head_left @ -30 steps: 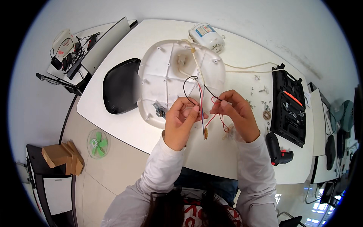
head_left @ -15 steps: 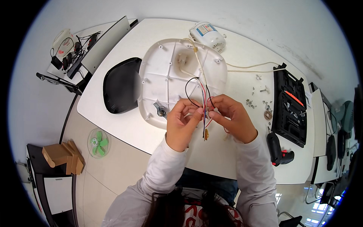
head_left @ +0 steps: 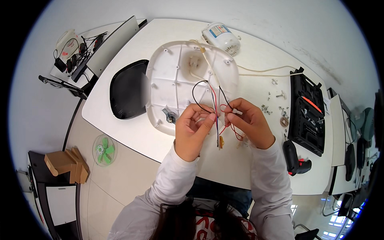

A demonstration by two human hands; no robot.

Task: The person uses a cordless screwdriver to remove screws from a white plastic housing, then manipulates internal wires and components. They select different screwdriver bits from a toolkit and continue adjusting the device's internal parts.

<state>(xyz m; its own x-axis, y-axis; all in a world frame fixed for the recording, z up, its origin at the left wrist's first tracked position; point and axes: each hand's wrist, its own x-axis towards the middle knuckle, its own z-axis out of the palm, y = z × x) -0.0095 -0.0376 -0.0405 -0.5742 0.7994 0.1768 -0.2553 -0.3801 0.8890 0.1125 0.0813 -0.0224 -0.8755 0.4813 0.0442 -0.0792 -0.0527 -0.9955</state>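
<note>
Over the near edge of an upturned white plastic fan base [head_left: 164,96], my left hand [head_left: 193,130] pinches a bundle of thin wires. A black wire [head_left: 193,93] loops up from those fingers, and a red wire [head_left: 215,96] runs beside it. My right hand [head_left: 251,123], a little apart, pinches another black wire [head_left: 224,96] coming from the cream cable. Red wires [head_left: 237,134] hang in a loop beneath my right fingers. Below my left fingertips dangles a small yellowish part [head_left: 221,142]. A metal bracket-like piece [head_left: 170,116] sits in the base beside my left hand.
A black oval cover [head_left: 128,90] lies left of the base. Behind stands a white motor housing [head_left: 222,38]. To the right are loose screws [head_left: 265,109], an open black toolbox [head_left: 306,116] and a black power screwdriver [head_left: 293,158]. Green fan blades [head_left: 105,150] are on the floor.
My right hand has moved slightly right and up, away from my left hand, drawing the black wire with it. More of the red wire loop shows below. My left hand has barely moved.
</note>
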